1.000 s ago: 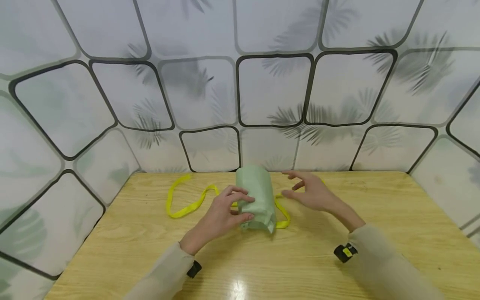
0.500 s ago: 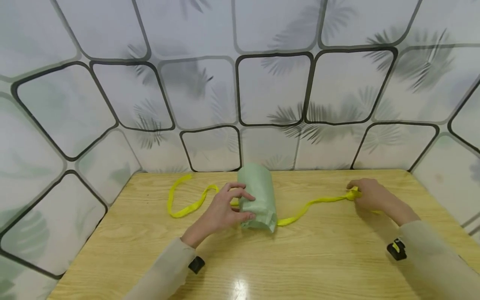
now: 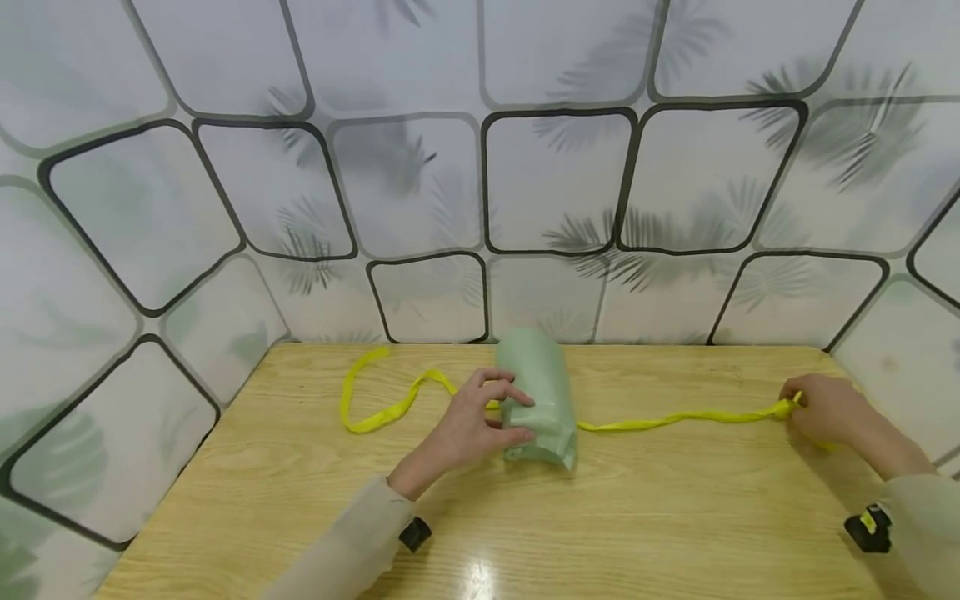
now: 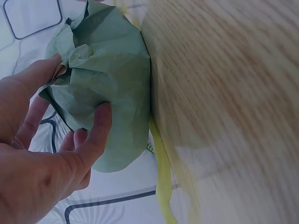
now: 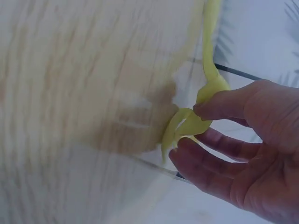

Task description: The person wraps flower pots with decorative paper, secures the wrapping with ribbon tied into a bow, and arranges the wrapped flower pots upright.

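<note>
A package wrapped in pale green paper (image 3: 542, 375) lies on the wooden table, its folded end towards me. My left hand (image 3: 468, 425) holds it from the left side; in the left wrist view thumb and fingers grip the creased paper end (image 4: 124, 88). A yellow ribbon (image 3: 675, 417) passes under the package and runs out to both sides. At the right part of the table, my right hand (image 3: 832, 412) pinches the ribbon near its right end. In the right wrist view the ribbon (image 5: 187, 123) is bunched between thumb and fingers, with a short tail hanging free.
The ribbon's left stretch (image 3: 367, 421) lies in a loose curve left of the package. A patterned cloth wall (image 3: 555, 183) rises behind the wooden table (image 3: 615, 517) and along both sides.
The right hand has taken hold of the ribbon and drawn it far to the right, so that side is now nearly straight. The left hand stays on the package.
</note>
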`<state>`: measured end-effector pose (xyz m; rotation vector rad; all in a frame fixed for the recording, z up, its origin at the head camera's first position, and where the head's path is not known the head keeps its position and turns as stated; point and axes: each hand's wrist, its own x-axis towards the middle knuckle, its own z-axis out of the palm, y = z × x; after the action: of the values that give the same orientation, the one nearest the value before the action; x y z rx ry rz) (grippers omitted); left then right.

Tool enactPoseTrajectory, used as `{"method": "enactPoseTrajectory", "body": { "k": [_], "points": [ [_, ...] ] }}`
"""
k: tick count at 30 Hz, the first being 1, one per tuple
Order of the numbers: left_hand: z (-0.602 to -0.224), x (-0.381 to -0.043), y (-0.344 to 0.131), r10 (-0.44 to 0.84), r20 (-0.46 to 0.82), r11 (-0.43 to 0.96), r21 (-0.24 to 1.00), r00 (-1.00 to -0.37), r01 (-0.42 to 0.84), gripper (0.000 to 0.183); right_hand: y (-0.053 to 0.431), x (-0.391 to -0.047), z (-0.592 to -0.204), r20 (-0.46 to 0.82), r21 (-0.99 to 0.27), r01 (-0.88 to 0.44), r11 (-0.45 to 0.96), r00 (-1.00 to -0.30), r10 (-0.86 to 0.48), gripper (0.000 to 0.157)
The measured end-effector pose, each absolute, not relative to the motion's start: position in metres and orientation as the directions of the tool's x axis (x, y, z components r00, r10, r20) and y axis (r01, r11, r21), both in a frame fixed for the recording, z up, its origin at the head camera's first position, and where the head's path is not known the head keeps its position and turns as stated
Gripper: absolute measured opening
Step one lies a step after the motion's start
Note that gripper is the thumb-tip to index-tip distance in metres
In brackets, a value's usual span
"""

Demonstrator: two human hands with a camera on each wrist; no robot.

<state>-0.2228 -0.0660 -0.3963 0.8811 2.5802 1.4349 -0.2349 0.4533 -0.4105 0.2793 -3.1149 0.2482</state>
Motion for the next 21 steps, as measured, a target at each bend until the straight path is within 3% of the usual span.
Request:
{"method": "enactPoseTrajectory", "body": {
  "k": [6,8,11,14,21],
  "points": [
    [-0.397,-0.223,-0.063,0.521,0.206,0.394,0.803,-0.828,0.448,0.032,0.436,-0.231,-0.404,0.057,-0.172,-0.173,0.97,-0.985,-0.166,0.047],
    [-0.398,-0.223,-0.064,0.531,0.202,0.384,0.808,-0.823,0.446,0.033,0.413,-0.225,-0.4,0.134,-0.216,-0.203,0.955,-0.975,-0.177,0.044],
    [-0.399,-0.223,-0.066,0.544,0.192,0.37,0.819,-0.817,0.439,0.034,0.362,-0.215,-0.396,0.341,-0.296,-0.371,0.88,-0.902,-0.266,0.036],
    [-0.399,-0.223,-0.068,0.545,0.186,0.362,0.828,-0.817,0.429,0.036,0.305,-0.206,-0.393,0.511,-0.32,-0.577,0.751,-0.773,-0.376,0.039],
    [-0.398,-0.223,-0.068,0.515,0.175,0.379,0.831,-0.839,0.407,0.041,0.204,-0.2,-0.392,0.551,-0.358,-0.75,0.556,-0.65,-0.523,0.058]
  ]
}}
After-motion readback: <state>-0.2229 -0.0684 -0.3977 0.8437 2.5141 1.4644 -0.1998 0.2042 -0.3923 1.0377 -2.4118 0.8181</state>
